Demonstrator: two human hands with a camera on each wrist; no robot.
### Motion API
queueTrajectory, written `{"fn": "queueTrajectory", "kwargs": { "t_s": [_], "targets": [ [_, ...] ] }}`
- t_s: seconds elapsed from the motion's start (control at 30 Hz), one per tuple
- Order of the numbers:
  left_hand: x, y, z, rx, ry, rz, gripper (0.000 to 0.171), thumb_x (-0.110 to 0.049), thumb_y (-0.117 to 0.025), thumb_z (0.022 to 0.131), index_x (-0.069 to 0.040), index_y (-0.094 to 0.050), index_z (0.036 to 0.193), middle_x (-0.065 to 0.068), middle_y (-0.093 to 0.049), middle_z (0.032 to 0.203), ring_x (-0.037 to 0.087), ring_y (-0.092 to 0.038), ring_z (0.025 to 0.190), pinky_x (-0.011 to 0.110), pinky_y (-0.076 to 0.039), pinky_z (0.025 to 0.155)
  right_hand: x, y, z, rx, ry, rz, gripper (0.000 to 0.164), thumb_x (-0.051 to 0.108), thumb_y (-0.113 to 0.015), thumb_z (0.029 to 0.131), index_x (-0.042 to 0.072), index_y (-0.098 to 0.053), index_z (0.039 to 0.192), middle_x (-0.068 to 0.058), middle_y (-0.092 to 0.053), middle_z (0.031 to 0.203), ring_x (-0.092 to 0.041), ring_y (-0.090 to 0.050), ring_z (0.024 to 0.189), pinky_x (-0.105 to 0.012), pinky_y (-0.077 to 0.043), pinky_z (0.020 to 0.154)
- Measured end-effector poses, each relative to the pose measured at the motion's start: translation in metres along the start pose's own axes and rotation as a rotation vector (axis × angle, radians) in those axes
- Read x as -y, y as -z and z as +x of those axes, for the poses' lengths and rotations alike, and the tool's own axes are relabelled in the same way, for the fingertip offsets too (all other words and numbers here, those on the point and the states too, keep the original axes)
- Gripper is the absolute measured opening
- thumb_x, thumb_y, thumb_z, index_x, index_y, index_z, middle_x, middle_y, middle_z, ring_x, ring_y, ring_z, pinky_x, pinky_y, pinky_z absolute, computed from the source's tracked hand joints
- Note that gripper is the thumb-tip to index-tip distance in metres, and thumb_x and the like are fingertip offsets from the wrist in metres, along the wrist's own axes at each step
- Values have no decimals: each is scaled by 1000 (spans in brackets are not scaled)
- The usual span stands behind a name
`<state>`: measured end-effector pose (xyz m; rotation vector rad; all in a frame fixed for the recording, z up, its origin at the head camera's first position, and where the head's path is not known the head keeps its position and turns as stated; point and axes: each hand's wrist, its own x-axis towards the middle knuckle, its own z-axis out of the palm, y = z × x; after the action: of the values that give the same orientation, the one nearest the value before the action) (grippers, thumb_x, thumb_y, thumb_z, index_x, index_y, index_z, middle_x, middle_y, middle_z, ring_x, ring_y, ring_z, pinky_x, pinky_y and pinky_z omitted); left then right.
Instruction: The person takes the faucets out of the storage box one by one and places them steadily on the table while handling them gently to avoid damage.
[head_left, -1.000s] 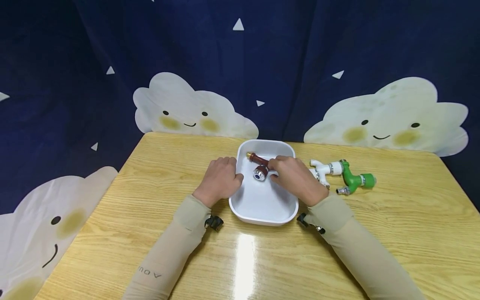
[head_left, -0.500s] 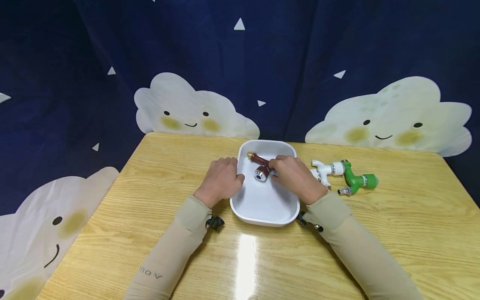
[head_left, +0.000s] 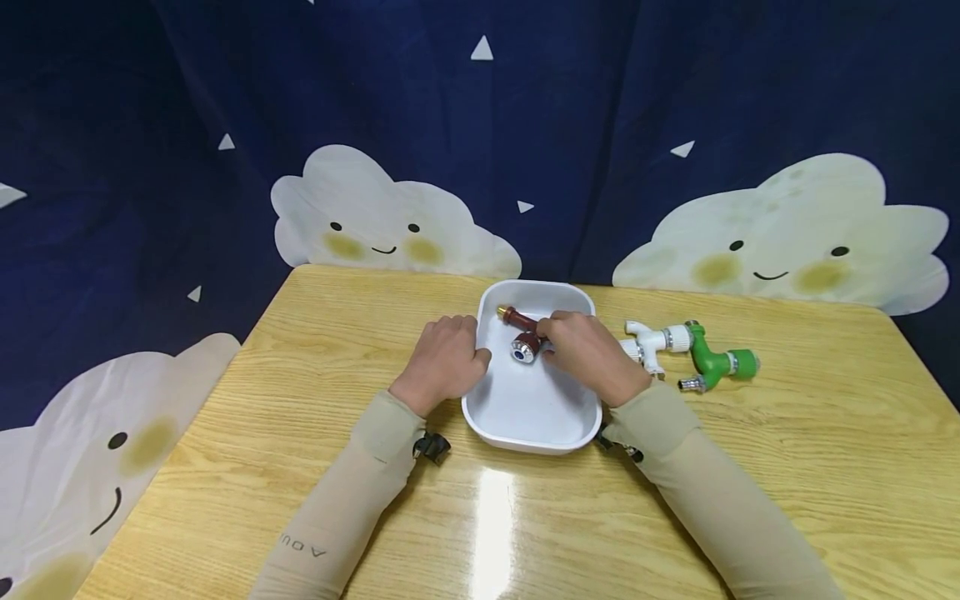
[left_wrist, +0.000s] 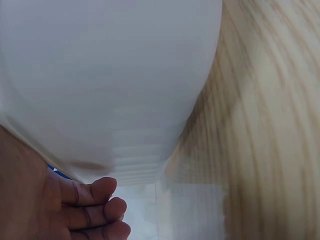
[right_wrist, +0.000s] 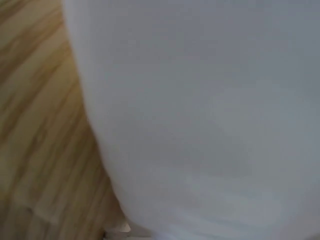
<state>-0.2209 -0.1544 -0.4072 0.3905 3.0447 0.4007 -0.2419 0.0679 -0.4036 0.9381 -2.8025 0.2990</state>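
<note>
A white plastic basin point(head_left: 528, 408) stands on the wooden table in the head view. My left hand point(head_left: 444, 362) grips its left rim, thumb over the edge. In the left wrist view, curled fingers point(left_wrist: 102, 212) show beside the basin's outer wall point(left_wrist: 115, 90). A dark red tap point(head_left: 520, 320) with a brass threaded end and a chrome-faced knob lies inside the basin, toward the back. My right hand point(head_left: 588, 354) reaches over the right rim and holds this tap by its right part, which the fingers hide. The basin's outer wall point(right_wrist: 200, 110) fills most of the right wrist view.
Right of the basin, a white tap point(head_left: 651, 342) lies against a green tap point(head_left: 708, 358) on the table point(head_left: 810, 467). My right hand partly covers the white one. Behind the table's back edge hangs a dark blue curtain point(head_left: 562, 125) printed with clouds.
</note>
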Motion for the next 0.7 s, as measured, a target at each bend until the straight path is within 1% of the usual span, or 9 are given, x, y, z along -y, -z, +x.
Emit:
{"fn": "queueTrajectory", "kwargs": {
  "t_s": [0.2, 0.4, 0.5, 0.7],
  "targets": [
    [0, -1, 0, -3, -2, 5, 36, -28, -48, 99, 1, -61, 115, 11, -62, 97, 29, -57, 95, 45, -46, 95, 0, -3, 1, -23, -10, -9, 13, 5, -83, 81, 6, -76, 92, -11, -71, 84, -25, -67, 74, -43, -56, 68],
    [0, -1, 0, -2, -1, -4, 35, -28, -48, 98, 1, -61, 115, 11, -61, 96, 29, -56, 93, 44, -46, 95, 0, -8, 3, -64, -76, -15, 11, 3, -78, 83, 3, -75, 93, -12, -67, 83, -29, -66, 71, -46, -56, 66],
    [0, -1, 1, -4, -2, -7, 35, -28, -47, 98, 1, -61, 114, 11, -61, 95, 28, -55, 92, 44, -46, 94, 0, -10, 3, -81, -90, -12, 11, 2, -76, 84, 2, -74, 95, -13, -67, 83, -30, -66, 71, -46, -56, 65],
    [1, -2, 1, -10, -8, -4, 37, -28, -46, 98, 1, -62, 114, 11, -61, 95, 28, -56, 91, 44, -46, 93, 1, -10, 3, -51, -88, -29, 15, 1, -75, 83, 1, -75, 98, -13, -68, 84, -29, -67, 74, -46, -56, 67]
  ]
}}
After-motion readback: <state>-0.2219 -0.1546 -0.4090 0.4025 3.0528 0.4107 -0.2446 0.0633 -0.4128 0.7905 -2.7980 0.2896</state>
